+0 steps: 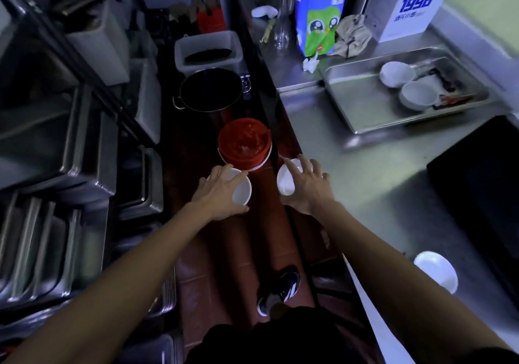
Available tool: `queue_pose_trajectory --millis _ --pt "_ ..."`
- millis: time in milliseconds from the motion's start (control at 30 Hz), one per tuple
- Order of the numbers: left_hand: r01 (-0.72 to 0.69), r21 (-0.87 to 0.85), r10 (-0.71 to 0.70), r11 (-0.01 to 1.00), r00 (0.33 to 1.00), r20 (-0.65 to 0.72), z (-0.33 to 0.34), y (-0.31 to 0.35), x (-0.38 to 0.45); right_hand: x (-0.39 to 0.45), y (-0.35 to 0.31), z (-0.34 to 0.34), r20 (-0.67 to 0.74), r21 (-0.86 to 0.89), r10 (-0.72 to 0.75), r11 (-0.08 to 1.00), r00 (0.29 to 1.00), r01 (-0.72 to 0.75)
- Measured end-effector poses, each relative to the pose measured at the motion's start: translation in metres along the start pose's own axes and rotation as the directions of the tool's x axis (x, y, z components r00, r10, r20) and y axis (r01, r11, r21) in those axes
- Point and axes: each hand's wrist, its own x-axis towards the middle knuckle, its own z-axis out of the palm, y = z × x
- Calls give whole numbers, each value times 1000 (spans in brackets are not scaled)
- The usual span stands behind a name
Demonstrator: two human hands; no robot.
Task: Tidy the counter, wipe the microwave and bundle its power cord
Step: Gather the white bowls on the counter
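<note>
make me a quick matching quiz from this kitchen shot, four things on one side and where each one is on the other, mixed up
Things:
1. red bucket
2. metal tray
3. lone white bowl
4. dark pot

Places:
a. on the counter, near its front edge, beside the black appliance
b. on the floor, just beyond the two hands
c. on the floor, between the red bucket and a white bin
d. on the counter, holding two white bowls

Pairs: 1-b, 2-d, 3-a, 4-c
</note>
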Motion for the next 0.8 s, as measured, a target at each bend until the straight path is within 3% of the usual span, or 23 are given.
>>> queue_pose_trajectory --millis 267,633,800 --pt "-34 10 34 999 999 18 -40 13 96 78 64 -43 -55 97 144 986 988 -138" --pt "-283 18 284 959 959 -13 -86 89 266 121 152 -79 -169 85 348 937 922 -339" --pt "-448 4 448 894 894 -10 -104 107 359 163 180 -94 -179 96 465 885 867 -455"
